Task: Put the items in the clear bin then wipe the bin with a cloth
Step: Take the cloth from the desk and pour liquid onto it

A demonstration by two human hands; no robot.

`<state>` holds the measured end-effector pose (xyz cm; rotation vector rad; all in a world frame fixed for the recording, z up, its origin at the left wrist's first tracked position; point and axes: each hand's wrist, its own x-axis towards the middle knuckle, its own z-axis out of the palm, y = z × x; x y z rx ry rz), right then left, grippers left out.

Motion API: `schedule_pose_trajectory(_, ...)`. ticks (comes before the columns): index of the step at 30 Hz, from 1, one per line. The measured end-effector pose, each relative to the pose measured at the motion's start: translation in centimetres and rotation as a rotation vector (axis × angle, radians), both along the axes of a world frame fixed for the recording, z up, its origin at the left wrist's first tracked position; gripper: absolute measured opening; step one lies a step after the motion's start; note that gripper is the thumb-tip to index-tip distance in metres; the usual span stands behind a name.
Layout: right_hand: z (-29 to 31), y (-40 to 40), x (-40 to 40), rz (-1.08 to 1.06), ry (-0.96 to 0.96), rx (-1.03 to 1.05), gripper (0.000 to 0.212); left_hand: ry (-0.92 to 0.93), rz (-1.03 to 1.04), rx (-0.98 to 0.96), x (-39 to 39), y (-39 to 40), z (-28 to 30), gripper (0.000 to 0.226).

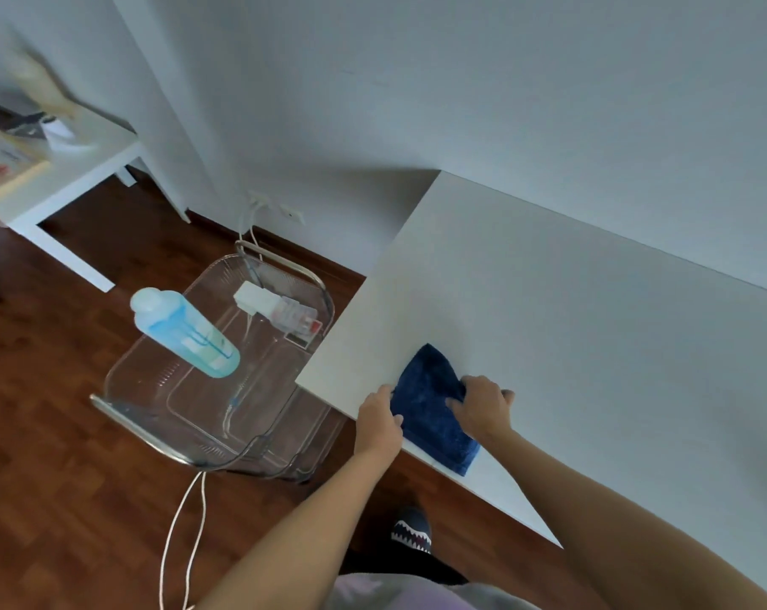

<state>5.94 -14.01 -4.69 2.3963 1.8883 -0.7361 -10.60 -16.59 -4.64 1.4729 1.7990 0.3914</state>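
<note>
Both grips on blue cloth [432, 413] at near bench [549, 310] edge: left hand [379, 416] pinching left edge, right hand [483, 407] pressing fingers closed over top. Long axis running away-left to near-right. Clear bin [153, 389] beside bench, holding bottle [183, 332], tilted, cap up-left.

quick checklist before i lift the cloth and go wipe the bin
1. Blue cloth in hand: ok, the left hand and right hand are both on it at the white table edge.
2. Firm grip on the cloth: cannot tell, fingers rest on it but no lift shows.
3. Items in the clear bin: ok, a blue bottle and a white box sit inside.
4. Nothing left out on the table: ok, only the cloth shows.
5. Path to the bin: not ok, a white cord trails on the floor beside it.
</note>
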Motion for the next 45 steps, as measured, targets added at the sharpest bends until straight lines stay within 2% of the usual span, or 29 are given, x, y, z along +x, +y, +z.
schedule_pose_trajectory(5, 1.4, 0.6, -2.2, -0.270, 0.469, 0.021, 0.032, -0.045, 0.038, 0.010, -2.5, -0.8, 0.7, 0.034)
schedule_pose_trajectory(9, 3.8, 2.1, -7.0, -0.418, 0.750, -0.054, 0.026, -0.037, 0.109, 0.097, -6.3, -0.9, 1.9, 0.024)
schedule_pose_trajectory(14, 6.6, 4.7, -14.8, -0.348, 0.869, 0.001, 0.012, -0.045, 0.177, 0.217, -13.1, -0.1, 3.9, 0.013)
schedule_pose_trajectory(20, 7.8, 7.1, -23.3, -0.416, 1.031, 0.004, 0.018, 0.081, 0.321, 0.546, -24.5, 2.6, 7.1, 0.014)
schedule_pose_trajectory(22, 7.6, 7.5, -26.2, -0.414, 1.028, 0.005, 0.018, 0.133, 0.344, 0.602, -29.3, 5.1, 7.9, 0.022)
schedule_pose_trajectory(24, 7.4, 7.8, -29.0, -0.420, 0.999, 0.000, 0.028, 0.143, 0.283, 0.544, -33.4, 8.1, 8.4, 0.033)
schedule_pose_trajectory(29, 7.4, 8.0, -35.0, -0.494, 1.042, -0.044, 0.028, -0.102, -0.119, 0.075, -38.6, 13.6, 8.0, 0.046)
schedule_pose_trajectory(31, 7.4, 8.1, -37.2, -0.537, 1.119, -0.056, 0.034, -0.212, -0.192, -0.020, -39.4, 14.3, 7.6, 0.044)
schedule_pose_trajectory(36, 7.5, 7.5, -41.2, -0.486, 1.265, -0.187, 0.035, -0.247, -0.209, 0.041, -39.9, 13.7, 7.1, 0.029)
schedule_pose_trajectory(39, 6.4, 6.5, -41.4, -0.414, 1.316, -0.233, 0.060, -0.185, -0.194, 0.089, -39.9, 13.2, 6.8, 0.028)
schedule_pose_trajectory(41, 5.8, 6.1, -41.0, -0.212, 1.149, -0.166, 0.072, -0.150, -0.170, 0.129, -39.6, 13.0, 6.7, 0.029)
schedule_pose_trajectory(43, 5.4, 6.1, -41.0, -0.009, 0.873, -0.030, 0.078, -0.141, -0.122, 0.146, -39.2, 12.9, 6.7, 0.035)
schedule_pose_trajectory(45, 5.2, 6.4, -41.5, 0.042, 0.750, 0.091, 0.081, -0.131, -0.064, 0.126, -38.9, 12.8, 6.6, 0.041)
